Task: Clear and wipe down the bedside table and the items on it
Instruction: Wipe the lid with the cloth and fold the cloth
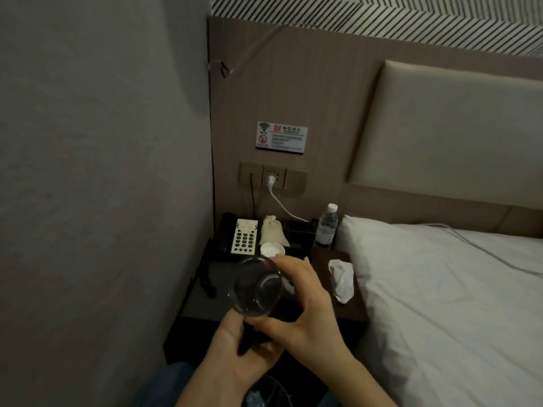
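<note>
A clear drinking glass (257, 287) is held tilted above the near edge of the dark bedside table (202, 301), its mouth facing me. My right hand (305, 306) wraps its right side, and my left hand (244, 351) grips it from below. On the table stand a black telephone (235, 235) with a white keypad, a small cloth pouch (271, 235), a white round lid or cup (272, 249), a water bottle (325, 226) and a crumpled white tissue (342, 279).
A grey wall closes the left side. The bed with a white pillow (426, 289) presses against the table's right. A white cable (282, 207) runs from the wall socket down behind the table. A bin with a dark liner (264, 392) sits below my hands.
</note>
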A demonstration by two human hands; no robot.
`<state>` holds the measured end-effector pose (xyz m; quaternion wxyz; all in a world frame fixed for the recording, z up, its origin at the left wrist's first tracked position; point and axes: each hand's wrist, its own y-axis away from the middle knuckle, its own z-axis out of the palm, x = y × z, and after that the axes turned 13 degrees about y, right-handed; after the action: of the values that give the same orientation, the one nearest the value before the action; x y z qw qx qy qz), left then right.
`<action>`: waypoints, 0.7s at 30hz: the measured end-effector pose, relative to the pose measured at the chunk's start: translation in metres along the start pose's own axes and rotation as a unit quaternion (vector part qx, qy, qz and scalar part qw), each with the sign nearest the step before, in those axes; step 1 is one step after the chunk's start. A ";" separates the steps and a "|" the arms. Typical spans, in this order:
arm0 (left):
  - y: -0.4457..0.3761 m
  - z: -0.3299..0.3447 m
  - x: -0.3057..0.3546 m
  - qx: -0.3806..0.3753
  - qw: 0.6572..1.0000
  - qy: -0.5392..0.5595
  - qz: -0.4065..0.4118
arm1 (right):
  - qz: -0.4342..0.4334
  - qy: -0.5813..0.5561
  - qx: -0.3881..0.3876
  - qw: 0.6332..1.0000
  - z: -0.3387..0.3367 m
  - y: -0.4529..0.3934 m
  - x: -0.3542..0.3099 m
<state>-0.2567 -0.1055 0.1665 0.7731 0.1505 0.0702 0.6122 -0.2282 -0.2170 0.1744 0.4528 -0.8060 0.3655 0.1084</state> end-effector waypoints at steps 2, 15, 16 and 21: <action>0.000 -0.007 0.002 0.019 1.000 -0.012 -0.002 | 0.010 0.012 -0.009 1.000 0.004 -0.001 -0.001; 0.017 -0.013 -0.015 0.063 0.867 -0.324 0.373 | 0.515 -0.410 0.075 0.749 0.014 0.028 0.016; 0.015 -0.014 -0.016 0.016 0.849 -0.394 0.352 | 0.516 -0.402 0.061 0.754 0.015 0.030 0.015; -0.005 -0.020 -0.019 -0.031 0.586 -0.691 0.422 | 0.495 -0.410 0.036 0.765 0.013 0.027 0.011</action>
<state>-0.2630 -0.1217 0.1444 0.2477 0.5167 -0.5758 0.5832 -0.2369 -0.2206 0.1433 0.4716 -0.3756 0.4963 0.6246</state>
